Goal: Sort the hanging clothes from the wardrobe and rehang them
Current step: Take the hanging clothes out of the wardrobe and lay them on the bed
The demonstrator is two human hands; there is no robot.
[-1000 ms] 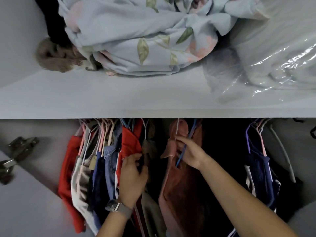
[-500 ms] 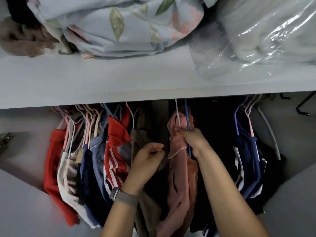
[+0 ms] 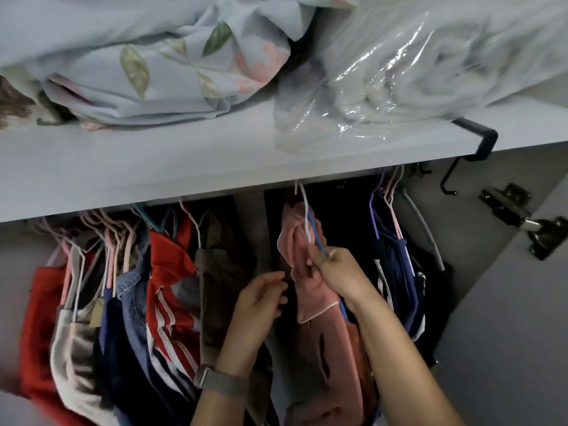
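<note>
Our right hand (image 3: 338, 272) grips the pink garment (image 3: 310, 290) and its hanger wires below the shelf (image 3: 153, 167). Our left hand (image 3: 261, 296), fingers loosely curled, holds nothing beside it.

Bedding (image 3: 147, 66) left on shelf (image 3: 153, 167), plastic bag (image 3: 415, 72) right, clothes (image 3: 159, 287) below

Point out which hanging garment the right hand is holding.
The pink garment, hanging alone in the middle gap. The right hand grips it with its blue hanger; the red, denim and navy clothes hang untouched on either side.
</note>
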